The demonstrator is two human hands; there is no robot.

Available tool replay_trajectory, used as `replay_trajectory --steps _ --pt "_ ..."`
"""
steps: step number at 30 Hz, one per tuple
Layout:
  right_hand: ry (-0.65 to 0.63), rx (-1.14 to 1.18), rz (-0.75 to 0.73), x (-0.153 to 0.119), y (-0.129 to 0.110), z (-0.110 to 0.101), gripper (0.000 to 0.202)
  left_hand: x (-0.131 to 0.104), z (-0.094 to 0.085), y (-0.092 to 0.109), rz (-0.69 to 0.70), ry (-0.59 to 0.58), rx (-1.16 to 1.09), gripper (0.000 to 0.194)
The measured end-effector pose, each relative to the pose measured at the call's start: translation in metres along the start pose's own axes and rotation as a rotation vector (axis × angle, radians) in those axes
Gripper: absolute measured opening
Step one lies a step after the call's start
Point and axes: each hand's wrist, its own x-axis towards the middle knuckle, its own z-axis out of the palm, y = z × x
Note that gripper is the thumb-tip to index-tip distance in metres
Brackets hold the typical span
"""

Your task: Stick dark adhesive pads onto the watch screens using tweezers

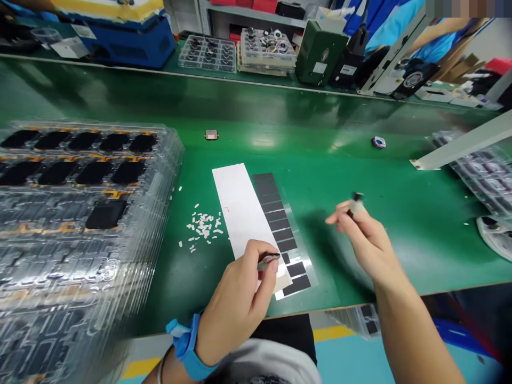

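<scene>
My left hand is closed, pinching a small dark, thin part between thumb and fingers, over the lower end of a white paper strip. Beside the strip lies a clear sheet of black rectangular stickers, partly covered by it. Off to the right, above the bare green surface, my right hand is closed around a small pale thing with a black end; its kind is not clear. Many tiny white pieces lie scattered left of the strip.
At the left stands a tall stack of clear plastic trays with black square screens in the top one. A small metallic part and another small part lie toward the back. A white post rises at the right.
</scene>
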Motion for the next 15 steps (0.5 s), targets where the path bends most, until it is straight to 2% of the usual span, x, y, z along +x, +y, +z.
replay_trajectory --steps 3,6,8,11,15 --pt "-0.01 0.33 -0.053 -0.019 -0.007 0.015 0.037 0.0 0.002 -0.002 -0.026 -0.119 0.005 0.009" --pt "-0.07 0.517 0.034 -0.033 -0.016 0.031 0.034 -0.001 0.003 -0.003 -0.052 -0.202 0.07 0.011" --pt "-0.111 0.551 0.098 -0.039 -0.021 0.039 0.025 -0.001 0.003 -0.003 -0.063 -0.207 0.124 0.012" --pt "-0.082 0.528 0.081 -0.042 -0.023 0.046 0.006 0.0 0.003 -0.003 -0.087 -0.193 0.161 0.014" --pt "-0.049 0.492 0.05 -0.045 -0.019 0.051 0.009 0.001 0.004 -0.001 -0.107 -0.184 0.169 0.015"
